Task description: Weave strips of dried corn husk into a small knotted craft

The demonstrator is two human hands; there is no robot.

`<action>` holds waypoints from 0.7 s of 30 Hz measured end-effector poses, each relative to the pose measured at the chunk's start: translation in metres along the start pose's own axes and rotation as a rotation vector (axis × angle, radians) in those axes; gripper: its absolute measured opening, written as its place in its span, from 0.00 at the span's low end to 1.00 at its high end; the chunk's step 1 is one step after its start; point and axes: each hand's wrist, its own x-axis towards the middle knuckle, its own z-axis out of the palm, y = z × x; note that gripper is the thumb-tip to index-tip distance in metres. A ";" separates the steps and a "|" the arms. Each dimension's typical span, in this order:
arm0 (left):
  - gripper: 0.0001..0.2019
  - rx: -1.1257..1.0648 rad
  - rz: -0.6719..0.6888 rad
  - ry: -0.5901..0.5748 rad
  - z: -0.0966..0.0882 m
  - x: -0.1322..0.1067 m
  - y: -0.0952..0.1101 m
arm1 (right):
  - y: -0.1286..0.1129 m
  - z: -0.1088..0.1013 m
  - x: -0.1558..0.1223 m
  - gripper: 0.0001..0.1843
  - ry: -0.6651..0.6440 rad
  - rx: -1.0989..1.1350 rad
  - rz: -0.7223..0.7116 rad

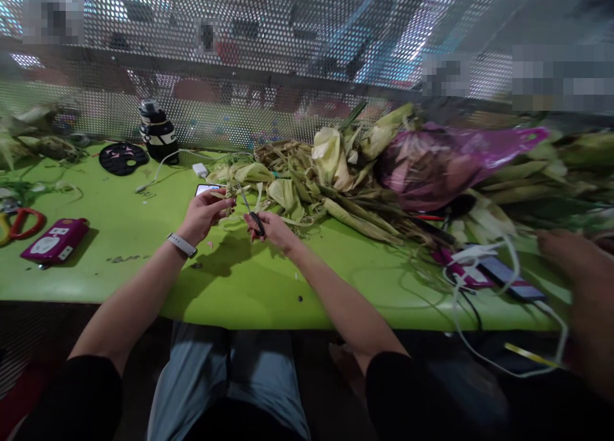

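My left hand (pixel 207 212), with a white band on its wrist, pinches a pale strip of corn husk (pixel 231 190) that looks plaited. My right hand (pixel 271 228) is closed round the dark handles of a pair of scissors (pixel 245 201). Their blades point up and away, close beside the strip. Whether they touch it I cannot tell. Partly behind my left hand lies a lit phone (pixel 207 189). Just beyond both hands begins a heap of dry corn husks (pixel 290 194).
A black bottle (pixel 158 134), a black palette-shaped tray (pixel 123 159) and a white cable stand at the back left. Red-handled scissors (pixel 29 225) and a magenta case (pixel 55 241) lie left. To the right are a pink plastic bag (pixel 422 166), a cabled phone (pixel 511 278) and another person's arm (pixel 582 274).
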 end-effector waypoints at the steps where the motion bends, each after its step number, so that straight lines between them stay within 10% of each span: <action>1: 0.19 -0.001 -0.001 0.005 0.000 0.000 0.000 | 0.001 0.001 0.000 0.27 -0.016 0.003 0.003; 21: 0.17 -0.021 -0.006 0.030 0.000 0.000 -0.002 | -0.005 0.004 -0.002 0.26 0.069 0.078 0.026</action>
